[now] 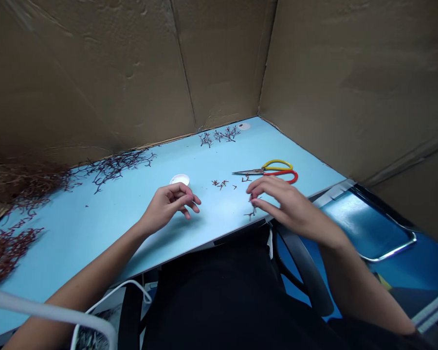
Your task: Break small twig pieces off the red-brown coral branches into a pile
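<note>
Right fingers: the right hand point(292, 204) has its fingers point(266, 187) bent down and close together, just above a small dark red sprig point(250, 213); I cannot tell if they clamp it.
Left fingers: the left hand point(170, 206) has loosely curled fingers point(186, 199), over the light blue table point(95, 243); I cannot tell if they hold something.
Short pieces: a few short sprig pieces point(219, 183) lie between both hands.
Larger sprigs: a small group of branched sprigs point(219, 137) lies near the far corner.
Still long: a big heap of long dark red branches point(7, 253) fills the left end.
Nearby: red-and-yellow-handled scissors point(266, 170) lie beyond the right hand, and a white plastic lid point(179, 180) just beyond the left hand.
</note>
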Demonstrator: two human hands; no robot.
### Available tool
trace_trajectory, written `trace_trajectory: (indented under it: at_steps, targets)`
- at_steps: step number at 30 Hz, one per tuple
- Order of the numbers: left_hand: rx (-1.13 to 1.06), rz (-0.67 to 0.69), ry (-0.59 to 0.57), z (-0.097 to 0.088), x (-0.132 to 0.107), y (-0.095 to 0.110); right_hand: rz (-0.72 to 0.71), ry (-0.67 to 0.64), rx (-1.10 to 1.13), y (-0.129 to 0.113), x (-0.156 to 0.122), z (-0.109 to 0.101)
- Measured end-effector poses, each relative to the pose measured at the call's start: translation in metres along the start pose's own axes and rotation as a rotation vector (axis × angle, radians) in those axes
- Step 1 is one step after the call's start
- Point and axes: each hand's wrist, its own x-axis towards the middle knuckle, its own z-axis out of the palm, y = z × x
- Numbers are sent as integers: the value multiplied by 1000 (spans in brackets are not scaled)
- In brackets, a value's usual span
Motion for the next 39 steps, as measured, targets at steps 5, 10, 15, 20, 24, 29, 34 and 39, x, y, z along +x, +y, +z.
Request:
trace_trajectory:
  at_steps: [5, 10, 15, 20, 24, 29, 34, 39]
  targets:
    - [-147, 14, 136, 2, -8, -23, 39, -157, 283, -18, 56, 51]
    - [-260, 68, 200, -6, -7, -30, 192, -154, 488, -30, 82, 85]
    - [-297, 118, 215, -6, -11, -30, 238, -141, 503, -34, 88, 96]
    - [-233, 163, 196, -7, -14, -27, 256, -168, 476, -37, 91, 97]
    - [-184, 172, 191, -7, -16, -24, 276, -194, 503, -37, 91, 97]
    - [-173, 171, 176, -7, -16, -24, 293, -208, 549, -33, 91, 98]
    - [-173, 194, 154, -7, -15, -27, 309, -215, 544, -32, 91, 97]
    - [-47, 304, 145, -10, -15, -31, 322, -224, 506, -32, 91, 97]
